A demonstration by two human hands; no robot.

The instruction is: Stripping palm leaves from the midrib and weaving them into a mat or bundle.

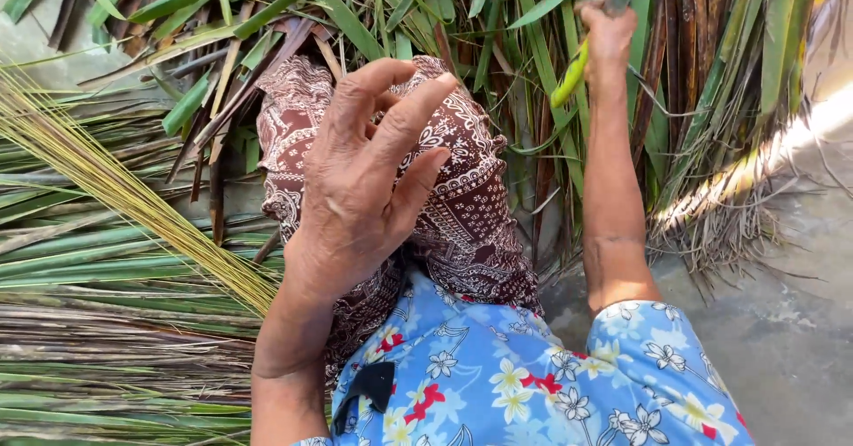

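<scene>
We see the left hand (369, 179) at centre, released and holding nothing, its fingers (418, 113) loosely spread and curved just above the brown batik cloth with white patterning (471, 206) that is drawn over the raised knee. The right hand (607, 33) is stretched to the upper right and clenched around a dark handle whose tool end runs out of the top of the frame; we cannot tell what kind of tool it is. Just beside this hand, and touching its lower edge, a short bright green strip of palm leaf (569, 77) hangs slanting downward to the left. The bare right forearm runs down to a short sleeve of a blue shirt printed with white, yellow and red flowers (533, 375), which fills the lower middle of the view.

Behind both hands lies a heap of long green and dried brown palm fronds (498, 11), spreading across the top. At left, a bundle of thin pale yellow leaf midribs (115, 184) lies diagonally over flattened green and brown leaves (107, 322). At right, a grey concrete floor (782, 322) shows, partly sunlit.
</scene>
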